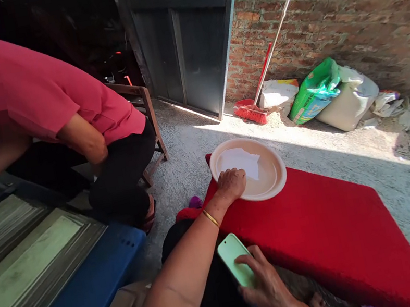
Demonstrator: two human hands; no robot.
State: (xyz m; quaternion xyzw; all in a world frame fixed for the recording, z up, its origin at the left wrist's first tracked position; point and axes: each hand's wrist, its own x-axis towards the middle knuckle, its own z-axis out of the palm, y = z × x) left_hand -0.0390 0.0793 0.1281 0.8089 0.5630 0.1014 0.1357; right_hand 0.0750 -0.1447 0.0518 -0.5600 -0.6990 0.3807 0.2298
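A pale pink plastic basin [277, 175] rests at the far end of a red cloth-covered bench [332, 221]. Inside it lies a thin white sheet [240, 160], paper or cloth. My left hand [232, 184], below a gold bangle, reaches over the near rim, its fingers closed on the near edge of the sheet; the fingertips are hidden. Lower down, close to my lap, my right hand [265, 283] grips a light green phone [235, 256], with fingers lying across its face.
On the left, a person in a red shirt [54, 90] bends over a blue table [92, 279] stacked with flat strips [35, 252]. A wooden chair [152, 125] stands behind them. Along the brick wall [324, 21] are a red broom [251, 111] and several sacks [315, 91].
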